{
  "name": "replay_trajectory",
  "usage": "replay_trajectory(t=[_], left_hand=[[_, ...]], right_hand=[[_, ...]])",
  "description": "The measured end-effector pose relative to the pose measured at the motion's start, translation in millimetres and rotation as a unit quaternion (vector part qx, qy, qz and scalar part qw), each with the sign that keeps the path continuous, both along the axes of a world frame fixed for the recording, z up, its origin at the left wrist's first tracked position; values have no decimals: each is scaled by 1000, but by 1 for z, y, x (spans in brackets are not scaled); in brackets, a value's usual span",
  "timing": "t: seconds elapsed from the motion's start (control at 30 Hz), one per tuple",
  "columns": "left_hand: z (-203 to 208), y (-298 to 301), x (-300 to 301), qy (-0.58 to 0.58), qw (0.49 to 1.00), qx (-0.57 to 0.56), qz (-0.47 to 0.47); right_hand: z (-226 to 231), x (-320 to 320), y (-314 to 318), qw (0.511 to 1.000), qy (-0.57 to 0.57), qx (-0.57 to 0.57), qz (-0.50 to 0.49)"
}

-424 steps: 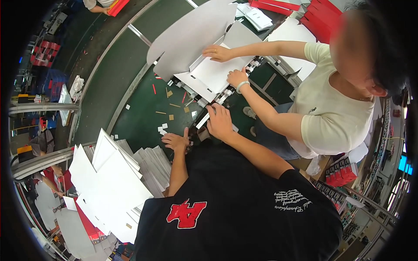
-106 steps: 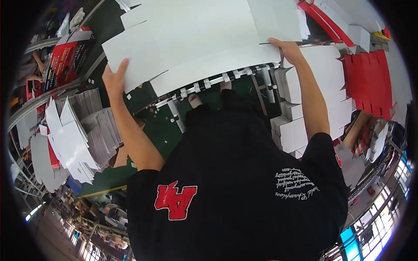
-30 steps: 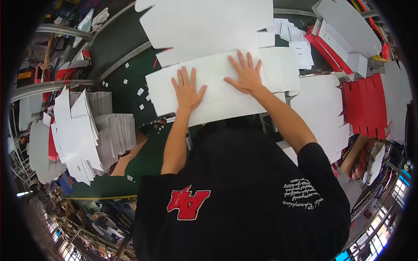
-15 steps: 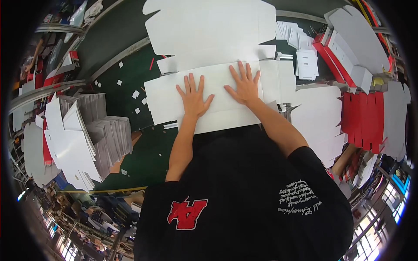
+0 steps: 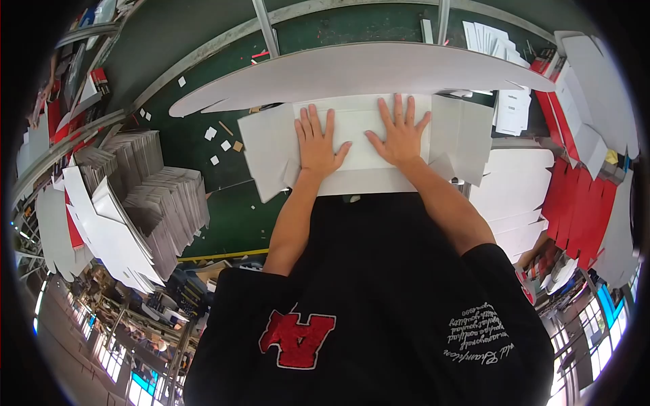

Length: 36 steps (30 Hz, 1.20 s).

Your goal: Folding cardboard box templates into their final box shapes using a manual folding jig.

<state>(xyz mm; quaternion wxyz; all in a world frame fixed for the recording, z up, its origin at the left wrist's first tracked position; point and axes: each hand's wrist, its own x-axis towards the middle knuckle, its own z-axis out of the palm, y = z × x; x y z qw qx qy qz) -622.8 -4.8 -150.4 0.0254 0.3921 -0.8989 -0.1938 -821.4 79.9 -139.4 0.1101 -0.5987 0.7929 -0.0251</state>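
Directly before me lies a white cardboard box (image 5: 359, 159), its walls partly folded up around the bottom panel. Both hands press flat on that panel from inside. My left hand (image 5: 318, 150) rests near its left end, fingers spread and pointing away from me. Toward the right end, my right hand (image 5: 401, 139) lies the same way, thumb stretched inward. The wide lid panel (image 5: 359, 74) stands raised along the far side. A left flap (image 5: 265, 143) and a right flap (image 5: 467, 132) angle outward at the ends. Neither hand grips anything.
Bundled folded cardboard (image 5: 169, 203) stands at the left. White paper scraps (image 5: 210, 133) litter the green table (image 5: 233, 220). Printed white sheets (image 5: 512, 111) lie at the far right, near white blanks (image 5: 511, 196) and red cardboard (image 5: 582, 203). Metal posts (image 5: 265, 27) rise behind the lid.
The cardboard lay mostly flat before; now its walls and end flaps are bent up and the lid panel stands raised. Both hands remain flat on the bottom panel, now lower between the walls.
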Motion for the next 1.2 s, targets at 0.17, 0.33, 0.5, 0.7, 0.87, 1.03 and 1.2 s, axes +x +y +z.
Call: replay_trajectory(t=[0.17, 0.33, 0.5, 0.7, 0.87, 1.03, 1.2], left_hand=[[-39, 11, -1, 54, 997, -48, -2], [-17, 4, -8, -44, 998, -32, 11], [0, -14, -20, 19, 993, -107, 50], [-14, -25, -19, 54, 992, -114, 21], [-17, -31, -18, -185, 970, 144, 62], [-71, -24, -8, -56, 956, -287, -8], [-32, -28, -11, 29, 986, -154, 56]], right_hand=[[-29, 0, -3, 971, -235, 12, -50], [-31, 0, -2, 999, -8, -45, 15], [-9, -4, 3, 989, -78, -127, 18], [-16, -18, -35, 972, -81, -190, 114], [-33, -16, -20, 984, -144, 59, 89], [-79, -2, -14, 963, 46, -261, 57], [-42, -5, -22, 978, -88, -159, 107]])
